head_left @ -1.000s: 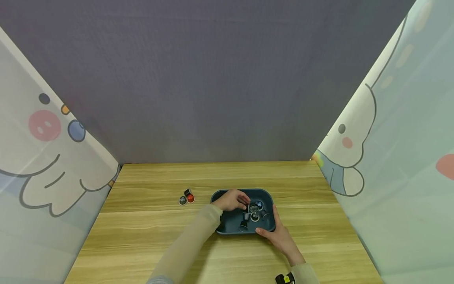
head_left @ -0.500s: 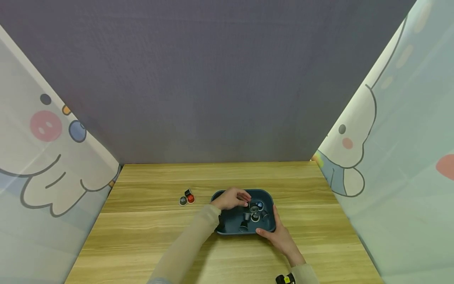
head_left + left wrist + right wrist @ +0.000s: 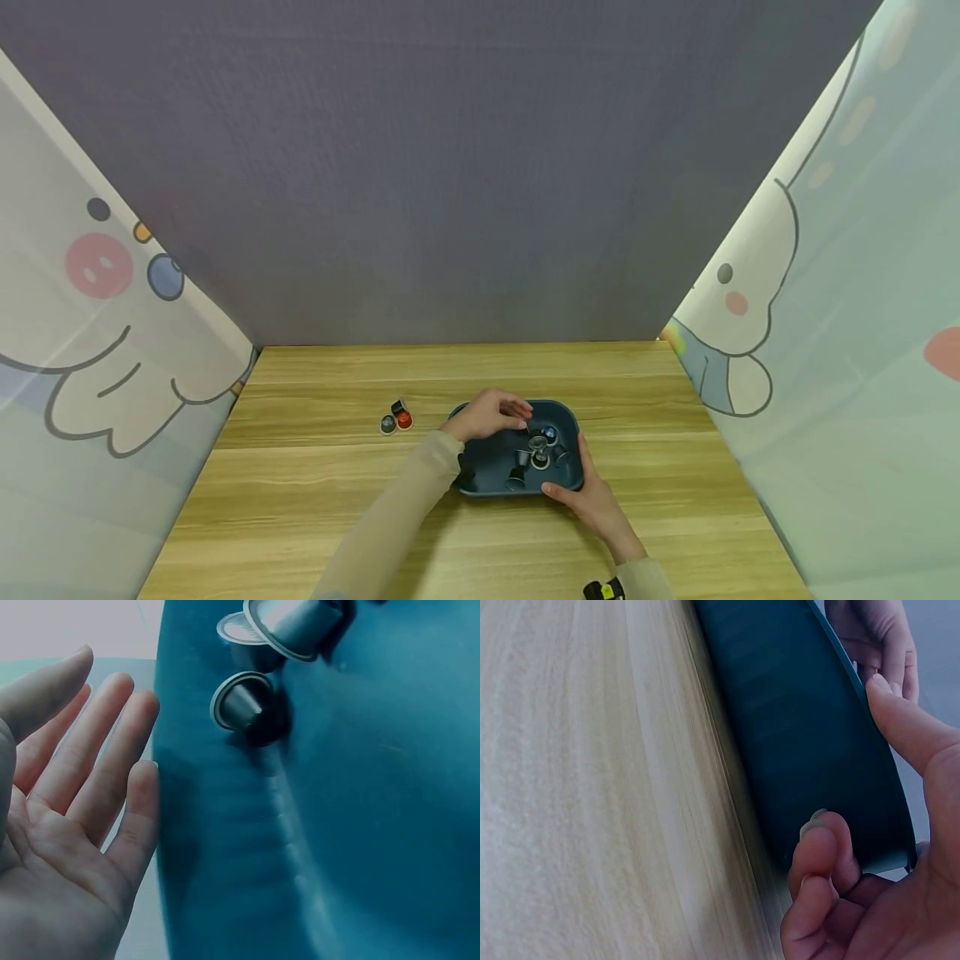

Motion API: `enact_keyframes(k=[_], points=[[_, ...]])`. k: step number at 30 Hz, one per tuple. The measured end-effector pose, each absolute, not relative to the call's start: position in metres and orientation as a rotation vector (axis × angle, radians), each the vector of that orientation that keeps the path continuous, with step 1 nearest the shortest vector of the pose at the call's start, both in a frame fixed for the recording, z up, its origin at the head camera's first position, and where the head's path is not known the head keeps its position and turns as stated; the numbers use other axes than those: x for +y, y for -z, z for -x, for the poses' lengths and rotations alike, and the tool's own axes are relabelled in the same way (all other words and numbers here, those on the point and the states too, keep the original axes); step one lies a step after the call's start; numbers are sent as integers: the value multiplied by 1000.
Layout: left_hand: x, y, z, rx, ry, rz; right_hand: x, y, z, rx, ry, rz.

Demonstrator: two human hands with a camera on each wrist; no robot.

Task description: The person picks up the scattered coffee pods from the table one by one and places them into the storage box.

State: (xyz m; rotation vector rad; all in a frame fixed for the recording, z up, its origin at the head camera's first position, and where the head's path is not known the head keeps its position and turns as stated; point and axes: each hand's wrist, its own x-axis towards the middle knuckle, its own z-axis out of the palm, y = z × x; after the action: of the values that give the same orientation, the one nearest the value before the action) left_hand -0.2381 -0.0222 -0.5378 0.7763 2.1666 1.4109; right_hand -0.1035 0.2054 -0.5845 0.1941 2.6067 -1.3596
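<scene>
My left hand (image 3: 491,415) hangs over the far left part of a dark blue-green tray (image 3: 491,493), with nothing in its grasp. In the left wrist view its fingers (image 3: 105,780) are loosely extended, palm showing. Nearest to them in the tray lie a dark coffee capsule (image 3: 244,705) on its side and a silver one (image 3: 296,626). More capsules (image 3: 540,458) are grouped toward the tray's right half. My right hand (image 3: 592,500) grips the tray's near right corner, thumb at the rim; the right wrist view shows its fingertips (image 3: 817,847) curled against the outer wall.
Left of the tray, a red capsule (image 3: 404,420), a grey one (image 3: 387,425) and a black one (image 3: 399,407) sit close together on the wooden table (image 3: 315,467). A grey panel (image 3: 450,208) rises behind the table, and printed curtains (image 3: 855,333) flank it.
The left hand has lifted slightly, away from the capsules, and its fingers have straightened a little. The right hand and tray stay as they were.
</scene>
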Motion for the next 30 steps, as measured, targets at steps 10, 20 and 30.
enact_keyframes(k=[10,20,30], points=[[-32,531,239,2167,-1468,-851,205,585,104,2603,1354,-208],[-48,517,235,2276,-1457,-830,205,581,103,2598,1367,-210],[-69,507,235,2350,-1500,-830,204,582,103,2541,1427,-237]])
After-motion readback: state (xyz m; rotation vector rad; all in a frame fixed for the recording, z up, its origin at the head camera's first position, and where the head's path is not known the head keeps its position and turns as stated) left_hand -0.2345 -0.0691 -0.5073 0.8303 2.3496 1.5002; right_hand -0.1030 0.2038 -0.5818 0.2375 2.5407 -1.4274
